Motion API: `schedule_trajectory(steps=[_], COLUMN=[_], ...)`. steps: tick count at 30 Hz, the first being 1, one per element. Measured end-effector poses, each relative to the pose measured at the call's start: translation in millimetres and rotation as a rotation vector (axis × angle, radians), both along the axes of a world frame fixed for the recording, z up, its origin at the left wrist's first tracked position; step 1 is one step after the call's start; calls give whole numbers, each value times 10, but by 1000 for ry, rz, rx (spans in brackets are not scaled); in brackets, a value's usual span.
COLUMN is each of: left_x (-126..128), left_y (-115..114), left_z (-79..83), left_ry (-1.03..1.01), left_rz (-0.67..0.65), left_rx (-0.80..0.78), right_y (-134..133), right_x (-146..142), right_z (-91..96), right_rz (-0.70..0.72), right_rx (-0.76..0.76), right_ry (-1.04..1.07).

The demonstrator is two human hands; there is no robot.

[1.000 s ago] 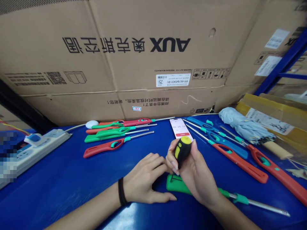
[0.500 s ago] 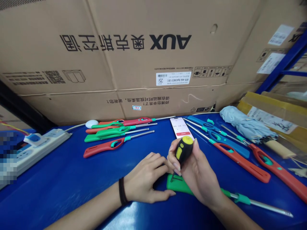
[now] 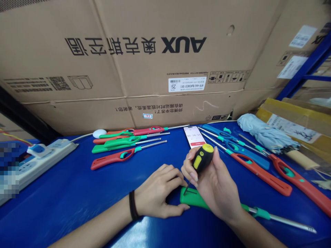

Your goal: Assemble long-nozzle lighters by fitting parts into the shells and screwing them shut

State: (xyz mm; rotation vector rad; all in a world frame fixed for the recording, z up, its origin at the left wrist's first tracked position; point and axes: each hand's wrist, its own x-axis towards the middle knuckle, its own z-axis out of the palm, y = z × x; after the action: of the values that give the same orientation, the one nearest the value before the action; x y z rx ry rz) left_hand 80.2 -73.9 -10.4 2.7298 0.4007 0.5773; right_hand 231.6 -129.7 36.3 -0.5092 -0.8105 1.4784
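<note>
My right hand (image 3: pixel 216 187) is closed around a black and yellow screwdriver (image 3: pixel 201 159), whose tip meets the butt end of a green long-nosed lighter (image 3: pixel 192 198) lying on the blue table (image 3: pixel 64 193). My left hand (image 3: pixel 156 193) rests on the table with curled fingers beside that lighter's handle end; its thumb lies along the table and touches the lighter. The lighter's metal nozzle (image 3: pixel 289 222) stretches out to the right past my right wrist.
Several red and green lighters (image 3: pixel 121 144) lie at the back left, several blue and red ones (image 3: pixel 248 160) at the right. A phone (image 3: pixel 193 136) with a timer lies between them. A power strip (image 3: pixel 38 160), folded umbrella (image 3: pixel 266 134) and big cardboard boxes (image 3: pixel 155 62) surround the table.
The screwdriver handle has tilted and shifted slightly to the right in my right hand. My left hand and the green lighter have stayed in place.
</note>
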Motion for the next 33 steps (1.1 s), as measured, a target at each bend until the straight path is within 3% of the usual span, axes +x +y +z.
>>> schedule_trajectory(steps=[21, 28, 33], left_x=[1, -9, -10], left_y=[7, -1, -2], left_z=[-11, -6, -13], left_ry=[-63, -82, -65], left_rz=[-15, -10, -5], left_rx=[20, 41, 64], right_y=[12, -11, 9], right_x=[-7, -10, -4], right_z=[-27, -102, -64], right_rz=[32, -34, 29], right_rx=[1, 140, 105], right_ry=[-46, -139, -156])
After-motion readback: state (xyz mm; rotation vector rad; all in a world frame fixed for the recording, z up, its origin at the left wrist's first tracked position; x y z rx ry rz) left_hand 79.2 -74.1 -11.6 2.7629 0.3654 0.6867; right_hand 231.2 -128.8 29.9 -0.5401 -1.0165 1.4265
